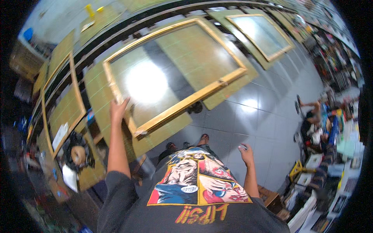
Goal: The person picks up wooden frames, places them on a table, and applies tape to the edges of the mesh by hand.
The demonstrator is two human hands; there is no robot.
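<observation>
A large light-wood frame with a glossy glass pane (202, 64) lies tilted across greenish boards in front of me. My left hand (118, 110) grips its left rail near the close corner, thumb toward the pane and the other fingers partly hidden. Bright lamp glare covers part of the glass. Small fittings or blobs sit on the close rail and at the near corner. Beside my body, over the floor, hangs my right hand (246, 153), loosely open with nothing in it and apart from the frame.
A second glazed frame (261, 37) lies farther right, and another wooden frame (82, 97) rests at left. A tape roll (78, 154) lies on a black bag at left. Tiled floor (248, 120) spreads between the boards and a cluttered row of goods at right, where a person sits.
</observation>
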